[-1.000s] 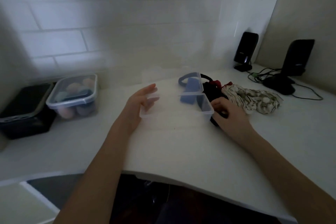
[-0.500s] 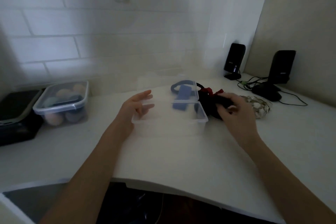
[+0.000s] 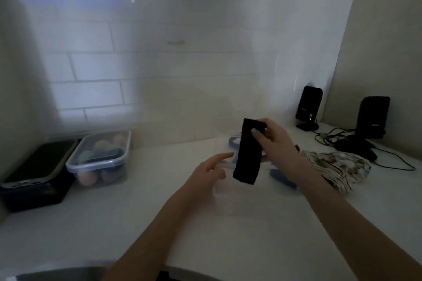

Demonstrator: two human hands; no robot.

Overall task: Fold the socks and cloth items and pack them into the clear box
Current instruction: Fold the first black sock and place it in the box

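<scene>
My right hand (image 3: 272, 141) pinches the top end of a black sock (image 3: 247, 155), which hangs straight down above the clear box (image 3: 228, 187). The box is blurred and sits on the white counter between my arms, with something blue (image 3: 235, 140) showing behind the sock. My left hand (image 3: 209, 172) hovers at the box's left side, fingers apart and pointing toward the sock, holding nothing. A patterned white cloth (image 3: 338, 167) lies crumpled on the counter to the right of my right forearm.
A lidded clear tub (image 3: 100, 157) of rounded pastel items stands at the left, next to a black container (image 3: 37, 173). Two black speakers (image 3: 308, 107) (image 3: 372, 118) with cables (image 3: 388, 157) stand at the back right. A tiled wall (image 3: 159, 64) rises close behind.
My right hand has lifted the black sock off the pile on the counter and now holds it up over the box. The view has tilted upward. My left hand stays by the box.
</scene>
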